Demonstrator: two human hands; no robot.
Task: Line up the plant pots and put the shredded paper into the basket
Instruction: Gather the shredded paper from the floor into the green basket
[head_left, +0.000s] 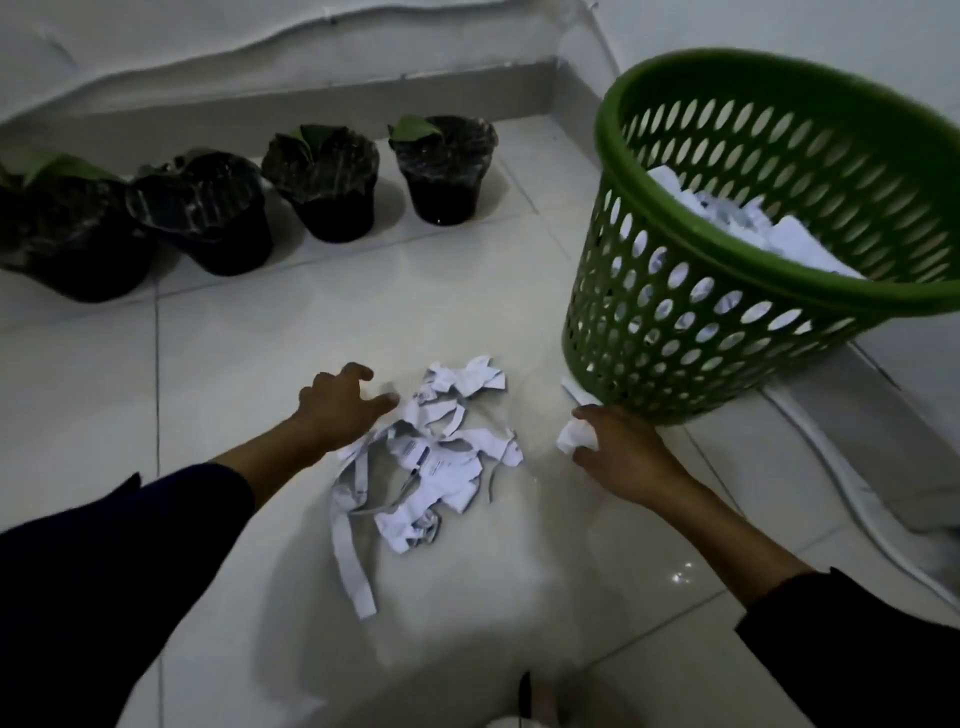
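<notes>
Several black plant pots (332, 182) with green leaves stand in a row along the wall step at the upper left. A heap of white shredded paper (431, 462) lies on the tiled floor in the middle. My left hand (337, 405) hovers at the heap's left edge, fingers spread and holding nothing. My right hand (623, 452) is to the right of the heap, fingers closed on a crumpled paper scrap (574, 436). The green perforated basket (675, 322) stands at the right, just beyond my right hand, with paper (727, 213) inside.
A white paper strip (579, 395) pokes out from under the basket's base. A white cable or hose (852, 499) runs along the floor at the right. A raised grey step (311, 98) and white wall lie behind the pots. Glossy white tiles cover the floor.
</notes>
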